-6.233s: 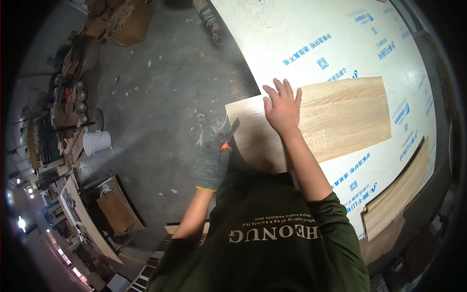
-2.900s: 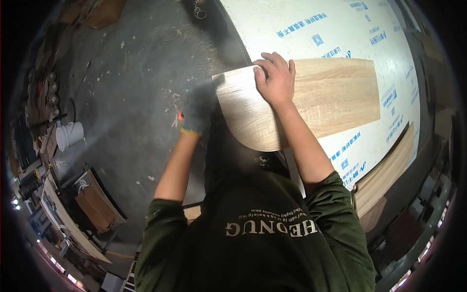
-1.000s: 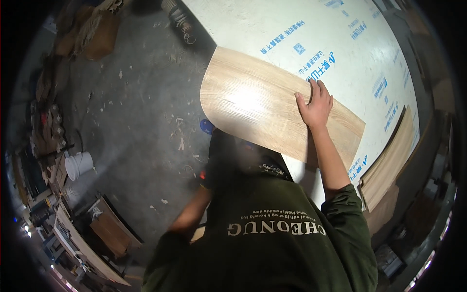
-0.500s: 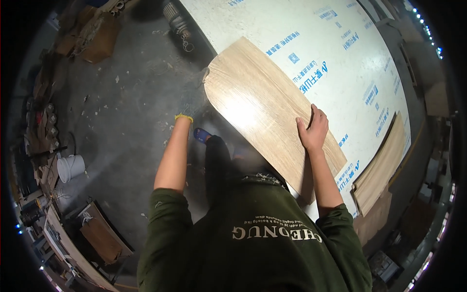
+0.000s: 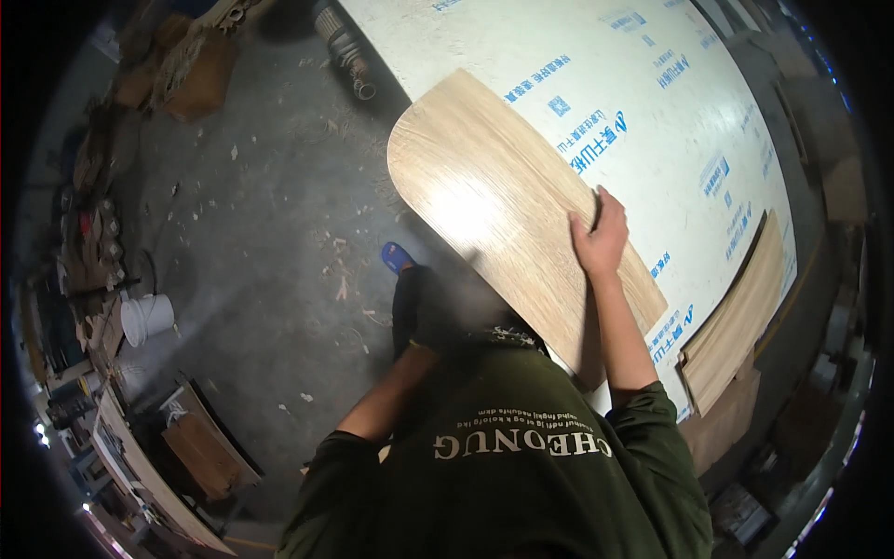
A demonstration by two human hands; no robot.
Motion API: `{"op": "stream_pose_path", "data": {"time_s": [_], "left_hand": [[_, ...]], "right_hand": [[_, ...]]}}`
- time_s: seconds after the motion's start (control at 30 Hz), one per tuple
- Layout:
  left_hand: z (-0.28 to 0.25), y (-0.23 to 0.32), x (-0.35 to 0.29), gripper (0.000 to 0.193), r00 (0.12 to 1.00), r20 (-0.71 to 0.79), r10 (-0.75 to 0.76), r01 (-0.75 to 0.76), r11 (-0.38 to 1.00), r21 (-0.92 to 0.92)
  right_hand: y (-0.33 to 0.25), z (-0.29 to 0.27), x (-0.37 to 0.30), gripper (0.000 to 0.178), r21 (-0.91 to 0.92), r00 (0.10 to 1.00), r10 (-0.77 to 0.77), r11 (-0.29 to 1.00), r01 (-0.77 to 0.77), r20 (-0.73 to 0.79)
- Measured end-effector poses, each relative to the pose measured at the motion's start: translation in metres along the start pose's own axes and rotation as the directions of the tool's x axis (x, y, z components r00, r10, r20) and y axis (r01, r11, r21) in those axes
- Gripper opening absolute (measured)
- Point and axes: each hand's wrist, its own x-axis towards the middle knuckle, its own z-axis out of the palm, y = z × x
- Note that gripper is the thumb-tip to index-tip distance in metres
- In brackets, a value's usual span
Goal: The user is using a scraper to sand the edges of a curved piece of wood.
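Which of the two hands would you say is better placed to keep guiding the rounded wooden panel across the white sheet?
Probably the right hand: it lies flat on the wooden panel, over the white sheet. The left hand hangs low beside the body, blurred, off the panel.

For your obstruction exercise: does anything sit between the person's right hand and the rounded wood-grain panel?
Nothing visible does. The right hand rests directly on the wood-grain panel, which lies over the white sheet.

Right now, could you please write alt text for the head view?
The right hand presses on a rounded wood panel lying across a white sheet. The left hand is out of sight; a white bucket stands on the floor.
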Motion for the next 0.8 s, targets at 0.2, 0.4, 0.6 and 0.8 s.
{"op": "stream_pose_path", "data": {"time_s": [0.2, 0.4, 0.6, 0.8], "left_hand": [[-0.014, -0.022, 0.105, 0.044, 0.995, -0.021, -0.096, 0.095, 0.993, -0.075], [-0.021, -0.031, 0.172, 0.043, 0.986, 0.103, 0.132, -0.116, 0.982, -0.149], [-0.006, -0.02, 0.137, 0.041, 0.981, -0.04, 0.189, -0.187, 0.98, 0.064], [0.032, 0.001, -0.01, 0.045, 0.934, 0.035, 0.356, -0.357, 0.923, 0.143]], "right_hand": [[0.066, -0.054, -0.076, 0.053, -0.153, 0.948, 0.304, 0.937, -0.315, -0.095], [0.044, -0.092, -0.162, 0.064, -0.133, 0.967, 0.253, 0.959, -0.25, 0.01], [0.035, -0.111, -0.237, 0.076, -0.199, 0.973, 0.171, 0.97, -0.139, 0.153], [0.028, -0.1, -0.235, 0.069, -0.27, 0.987, 0.135, 0.957, -0.109, 0.081]]}}
